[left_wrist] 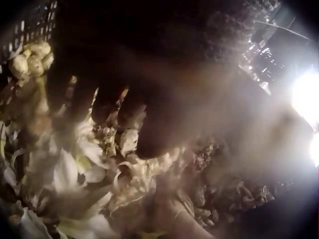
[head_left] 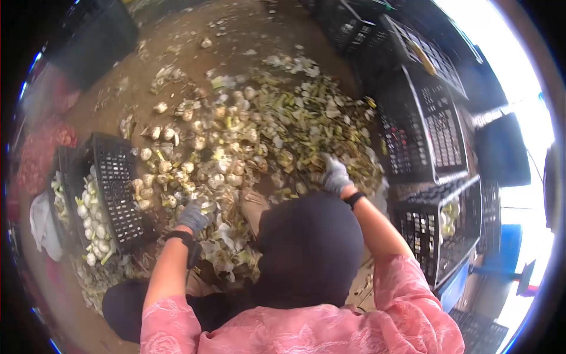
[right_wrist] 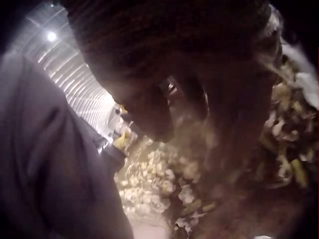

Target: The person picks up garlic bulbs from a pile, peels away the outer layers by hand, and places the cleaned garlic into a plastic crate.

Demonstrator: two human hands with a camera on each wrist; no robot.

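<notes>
In the head view, the gloved left hand (head_left: 194, 217) hovers over or rests on the pale leaves and husks (head_left: 227, 233) left of the foot. The left wrist view shows its dark fingers (left_wrist: 107, 107) spread apart above the husks, gripping nothing. On the other side, the gloved right hand (head_left: 335, 176) is at the green and brown trimmings (head_left: 318, 127); its fingers (right_wrist: 184, 104) look extended and apart in the right wrist view, dark and blurred, with nothing visible in them. Garlic bulbs (head_left: 233, 168) lie loose between the hands and beyond them.
A black crate (head_left: 121, 192) with white bulbs stands at the left, beside a white bag (head_left: 44, 227). Stacked black crates (head_left: 421, 124) line the right side, and one tilted crate (head_left: 439, 221) there holds bulbs. Husks litter the brown floor (head_left: 247, 35) ahead.
</notes>
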